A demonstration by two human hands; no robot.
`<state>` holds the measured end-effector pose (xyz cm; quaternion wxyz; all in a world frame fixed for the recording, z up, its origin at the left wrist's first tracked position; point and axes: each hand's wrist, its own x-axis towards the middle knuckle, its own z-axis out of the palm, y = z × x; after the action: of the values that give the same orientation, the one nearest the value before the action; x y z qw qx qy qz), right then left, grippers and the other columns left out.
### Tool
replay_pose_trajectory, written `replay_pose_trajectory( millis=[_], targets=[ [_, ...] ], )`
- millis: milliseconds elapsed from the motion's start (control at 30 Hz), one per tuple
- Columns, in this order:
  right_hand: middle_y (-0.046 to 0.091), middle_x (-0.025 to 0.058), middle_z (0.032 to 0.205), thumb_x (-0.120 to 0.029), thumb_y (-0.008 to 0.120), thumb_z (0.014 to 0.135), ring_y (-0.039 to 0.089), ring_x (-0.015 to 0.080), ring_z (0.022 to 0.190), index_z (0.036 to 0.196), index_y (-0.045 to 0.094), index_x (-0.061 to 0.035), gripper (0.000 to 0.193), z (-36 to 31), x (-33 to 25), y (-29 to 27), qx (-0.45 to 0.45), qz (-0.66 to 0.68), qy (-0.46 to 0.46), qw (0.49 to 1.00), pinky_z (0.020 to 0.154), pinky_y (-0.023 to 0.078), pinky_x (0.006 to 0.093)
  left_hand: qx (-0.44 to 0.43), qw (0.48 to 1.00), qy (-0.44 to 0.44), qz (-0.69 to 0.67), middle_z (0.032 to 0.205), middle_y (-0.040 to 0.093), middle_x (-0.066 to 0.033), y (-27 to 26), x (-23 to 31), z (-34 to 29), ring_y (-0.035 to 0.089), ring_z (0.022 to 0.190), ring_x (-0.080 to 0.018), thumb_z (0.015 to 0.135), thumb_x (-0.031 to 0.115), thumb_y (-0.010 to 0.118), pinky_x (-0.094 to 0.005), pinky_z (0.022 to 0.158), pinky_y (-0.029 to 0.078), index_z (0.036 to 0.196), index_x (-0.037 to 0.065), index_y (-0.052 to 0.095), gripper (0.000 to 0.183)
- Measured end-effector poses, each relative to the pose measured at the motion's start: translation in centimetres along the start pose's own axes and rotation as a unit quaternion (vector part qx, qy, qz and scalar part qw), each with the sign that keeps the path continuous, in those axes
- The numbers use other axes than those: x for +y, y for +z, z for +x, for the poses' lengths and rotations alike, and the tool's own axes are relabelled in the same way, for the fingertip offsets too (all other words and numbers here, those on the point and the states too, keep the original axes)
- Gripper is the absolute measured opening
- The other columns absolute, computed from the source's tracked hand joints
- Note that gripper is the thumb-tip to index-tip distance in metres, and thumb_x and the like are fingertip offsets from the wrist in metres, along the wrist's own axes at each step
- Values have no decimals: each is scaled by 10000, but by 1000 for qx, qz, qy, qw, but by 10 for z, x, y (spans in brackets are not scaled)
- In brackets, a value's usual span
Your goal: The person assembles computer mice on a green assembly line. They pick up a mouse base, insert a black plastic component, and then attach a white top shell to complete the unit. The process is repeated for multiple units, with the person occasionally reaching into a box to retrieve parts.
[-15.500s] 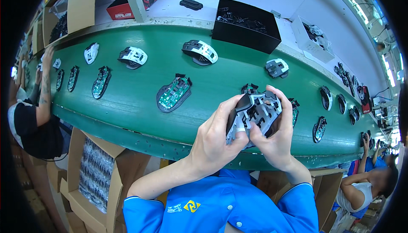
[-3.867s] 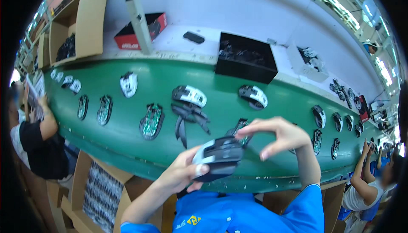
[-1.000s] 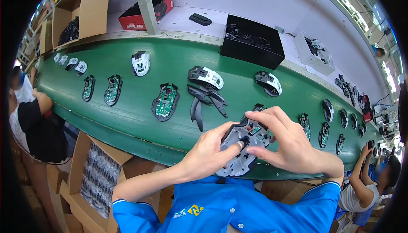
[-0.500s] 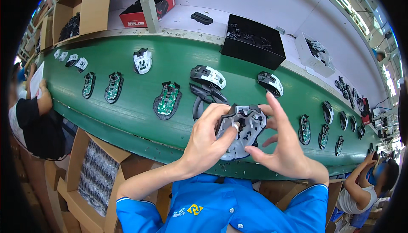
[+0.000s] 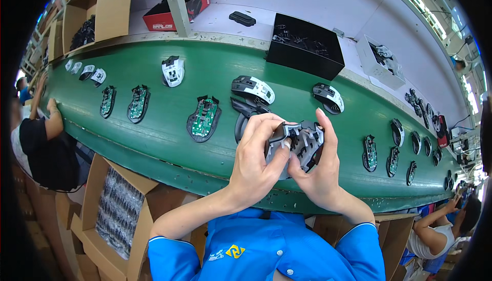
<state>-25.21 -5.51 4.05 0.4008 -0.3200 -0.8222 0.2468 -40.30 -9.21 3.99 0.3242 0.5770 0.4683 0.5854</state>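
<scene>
You hold the shell [image 5: 300,145] up in front of your chest, above the near edge of the belt [image 5: 154,137], w/ its ribbed inner side turned to your face, so you can see inside it. Your left hand [image 5: 256,165] grips it from the left: fingers curl over the top edge, thumb presses on the inner ribs. Your right hand [image 5: 320,178] supports it from the right and below; index finger stands up along the right rim, thumb pushes in near the centre. Both hands are closed on the shell, the 2 thumbs almost meet. I judge this 2-hand grip keeps the part steady while the thumbs work inside.

Just behind the shell, on the belt, lies a black frame [image 5: 246,114], partly hidden by your left fingers. Left of it is a green board [image 5: 204,118] in a black base, flat, component side up. Further back sits 1 white-black mouse [image 5: 252,89], another [image 5: 328,97] to its right, 1 more [image 5: 172,70] to the left. The parts lie apart from each other, prob. so each is easy to pick.

Beyond the belt, on the white shelf, a black bin [image 5: 307,50] w/ small parts and a red box [image 5: 177,9]. At far left a co-worker's arm [image 5: 51,119] rests on the belt edge.
</scene>
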Motion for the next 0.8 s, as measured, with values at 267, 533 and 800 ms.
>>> replay_pose_trajectory(
  millis=[267, 533, 800],
  targets=[
    [469, 127, 1182, 45, 660, 732, 554, 178, 1013, 1341, 306, -4, 706, 5, 4, -5, 44, 125, -4, 991, 825, 490, 289, 0, 999, 49, 22, 1107, 517, -186, 0, 14, 0, 583, 967, -286, 763, 11, 575, -356, 812, 475, 1172, -28, 501, 417],
    [492, 121, 1176, 38, 683, 698, 561, 164, 975, 1267, 362, -10, 655, 2, 4, -6, 39, 118, -2, 992, 777, 494, 278, -5, 995, 51, 84, 1083, 574, -212, 1, 10, -12, 624, 891, -336, 751, -14, 562, -368, 768, 507, 1252, -18, 440, 516],
    [536, 137, 1112, 22, 710, 657, 566, 215, 960, 1195, 394, -3, 625, -2, 6, 2, 68, 92, -6, 993, 771, 479, 301, 13, 989, 106, 103, 1128, 553, -201, 2, 7, -15, 608, 954, -343, 768, -41, 519, -378, 778, 505, 1265, -18, 419, 507]
  ],
)
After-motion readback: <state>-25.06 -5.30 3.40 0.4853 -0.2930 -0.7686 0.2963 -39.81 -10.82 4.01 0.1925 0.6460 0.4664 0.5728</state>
